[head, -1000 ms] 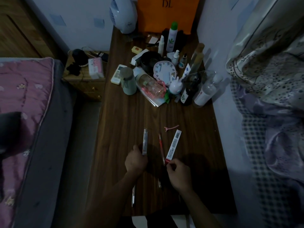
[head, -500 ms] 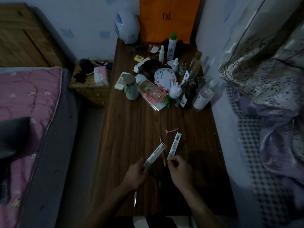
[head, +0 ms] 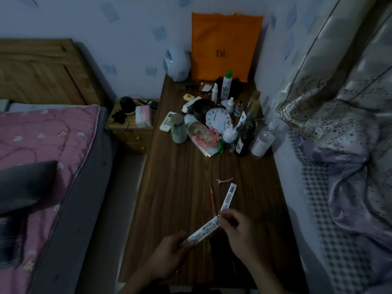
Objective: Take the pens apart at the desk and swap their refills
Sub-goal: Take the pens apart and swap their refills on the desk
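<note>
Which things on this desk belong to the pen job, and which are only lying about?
Job:
long packet, gripped by the left hand, its far end pinched by the right hand
second packet
thin red pen

Lying about:
pink hair clip
white clock
orange bag
green-capped bottle

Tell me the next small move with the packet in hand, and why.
Probably draw out the dark tip showing at the labelled packet's upper end: the right hand pinches there, while the left hand grips the lower end, above the desk.
</note>
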### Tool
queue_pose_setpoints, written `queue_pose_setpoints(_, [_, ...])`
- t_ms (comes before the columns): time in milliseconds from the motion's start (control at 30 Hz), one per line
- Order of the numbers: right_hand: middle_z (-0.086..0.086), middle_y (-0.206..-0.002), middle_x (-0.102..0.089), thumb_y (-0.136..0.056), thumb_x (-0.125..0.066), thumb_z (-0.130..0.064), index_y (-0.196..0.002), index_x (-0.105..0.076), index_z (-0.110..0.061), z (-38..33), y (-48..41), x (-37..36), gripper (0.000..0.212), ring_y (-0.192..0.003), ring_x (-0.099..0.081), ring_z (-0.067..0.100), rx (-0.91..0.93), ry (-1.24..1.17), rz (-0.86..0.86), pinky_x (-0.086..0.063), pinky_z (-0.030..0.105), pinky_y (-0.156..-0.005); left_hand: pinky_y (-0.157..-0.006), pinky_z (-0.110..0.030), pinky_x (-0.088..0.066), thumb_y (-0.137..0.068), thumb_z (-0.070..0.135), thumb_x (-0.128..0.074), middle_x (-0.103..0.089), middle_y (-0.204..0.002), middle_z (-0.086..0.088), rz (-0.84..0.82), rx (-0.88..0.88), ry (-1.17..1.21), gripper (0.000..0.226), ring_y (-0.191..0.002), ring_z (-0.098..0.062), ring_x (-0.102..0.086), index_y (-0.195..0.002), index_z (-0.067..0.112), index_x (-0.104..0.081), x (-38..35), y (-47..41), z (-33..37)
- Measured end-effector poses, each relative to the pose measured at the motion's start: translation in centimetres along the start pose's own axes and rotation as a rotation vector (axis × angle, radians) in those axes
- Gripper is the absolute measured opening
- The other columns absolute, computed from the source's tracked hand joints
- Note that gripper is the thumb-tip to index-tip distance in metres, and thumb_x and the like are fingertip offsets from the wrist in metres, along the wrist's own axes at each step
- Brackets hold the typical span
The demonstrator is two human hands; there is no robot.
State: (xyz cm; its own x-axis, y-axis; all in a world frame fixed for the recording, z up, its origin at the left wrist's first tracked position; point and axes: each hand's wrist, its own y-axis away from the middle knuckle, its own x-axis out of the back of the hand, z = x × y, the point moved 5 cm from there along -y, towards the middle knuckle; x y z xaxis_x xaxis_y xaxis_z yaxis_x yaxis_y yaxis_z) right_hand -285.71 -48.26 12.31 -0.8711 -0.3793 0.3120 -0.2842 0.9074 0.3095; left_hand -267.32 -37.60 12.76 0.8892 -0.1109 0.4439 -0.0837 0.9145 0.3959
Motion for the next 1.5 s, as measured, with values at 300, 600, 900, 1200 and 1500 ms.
queue_pose_setpoints(300, [-0.008, -0.091, -0.072, -0.091, -0.068, -0.018, -0.092, -0.076, -0.031, -1.9, 1.0, 0.4, 0.016, -0.091, -0.07, 0.017, -0.103, -0.415, 0.013, -0.057, 0.029, -0.074, -0.061, -0.029, -0.051, -0.097, 0.035, -0.051, -0.062, -0.068, 0.006, -0.101, -0.043, -0.02, 0.019, -0.062, -0.006, -0.063, -0.084, 0.026, -0.06, 1.0, 2.2, 4.8])
queue_pose_setpoints(600, [0.003, -0.098, -0.075, -0.09, -0.063, 0.0, -0.093, -0.061, -0.032, -6.2, 2.4, 2.6, 0.031, -0.087, -0.074, 0.019, 0.145, -0.424, 0.058, -0.06, 0.031, -0.064, -0.057, -0.028, -0.038, -0.098, 0.017, -0.047, -0.051, -0.064, 0.004, -0.066, -0.152, -0.049, 0.023, -0.055, -0.001, -0.045, -0.081, 0.005, -0.057, 3.3, 2.6, 8.6])
queue_pose_setpoints(900, [0.013, -0.093, -0.075, -0.091, -0.059, 0.007, -0.087, -0.076, -0.019, -8.8, 4.1, 3.4, 0.031, -0.08, -0.073, 0.031, 0.262, -0.363, -0.085, -0.06, 0.031, -0.064, -0.056, -0.027, -0.04, -0.094, 0.027, -0.049, -0.052, -0.058, 0.012, -0.004, -0.228, -0.074, 0.026, -0.054, -0.002, -0.049, -0.074, 0.014, -0.058, 6.0, 3.2, 10.2])
queue_pose_setpoints(1200, [0.002, -0.098, -0.072, -0.091, -0.059, 0.006, -0.088, -0.074, -0.027, -10.6, 4.6, 3.9, 0.036, -0.083, -0.069, 0.031, 0.33, -0.237, -0.055, -0.061, 0.039, -0.061, -0.053, -0.021, -0.034, -0.094, 0.019, -0.05, -0.049, -0.055, 0.012, 0.018, -0.303, -0.171, 0.024, -0.051, -0.002, -0.046, -0.07, 0.013, -0.052, 6.6, 3.6, 10.8])
queue_pose_setpoints(1500, [-0.004, -0.104, -0.072, -0.089, -0.063, 0.007, -0.083, -0.074, -0.024, -10.6, 4.5, 3.6, 0.033, -0.097, -0.069, 0.018, 0.281, -0.178, -0.123, -0.061, 0.035, -0.072, -0.051, -0.013, -0.03, -0.091, 0.026, -0.049, -0.054, -0.056, 0.021, 0.045, -0.352, -0.317, 0.023, -0.05, 0.002, -0.05, -0.073, 0.013, -0.052, 7.2, 4.0, 10.8])
